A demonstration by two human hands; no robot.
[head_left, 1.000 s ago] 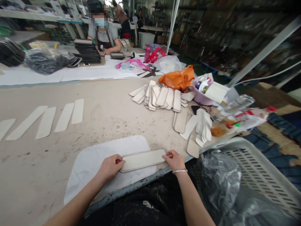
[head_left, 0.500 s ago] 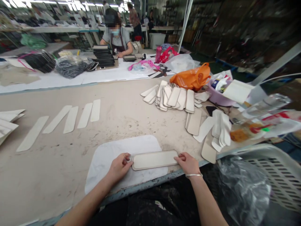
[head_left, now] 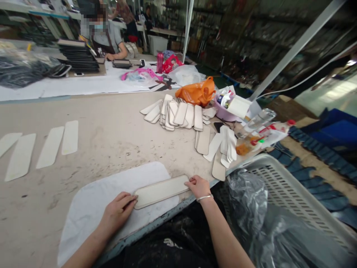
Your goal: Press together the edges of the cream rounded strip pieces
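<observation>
A long pale strip with rounded corners and a darker border (head_left: pixel 161 190) lies at a slant over a white sheet (head_left: pixel 92 197) near the table's front edge. My left hand (head_left: pixel 118 210) pinches its left end between thumb and fingers. At the other end, my right hand (head_left: pixel 198 187), with a bangle at the wrist, grips the corner. Ahead is a heap of similar pale strips (head_left: pixel 181 113). More strips (head_left: pixel 228 143) overlap near the table's right edge. Several single strips (head_left: pixel 50 147) lie spread on the left.
An orange bag (head_left: pixel 196 92) and a purple basin (head_left: pixel 224 112) stand behind the heap. A clear bottle (head_left: pixel 260 119) lies to the right. A grey basket (head_left: pixel 295 186) holding clear plastic sits beside the table's front edge. A person (head_left: pixel 107 37) works across the table by a black stack (head_left: pixel 78 56).
The camera view has turned right, so the table's things appear farther left. Both hands still hold the strip, which now appears more slanted, its right end higher.
</observation>
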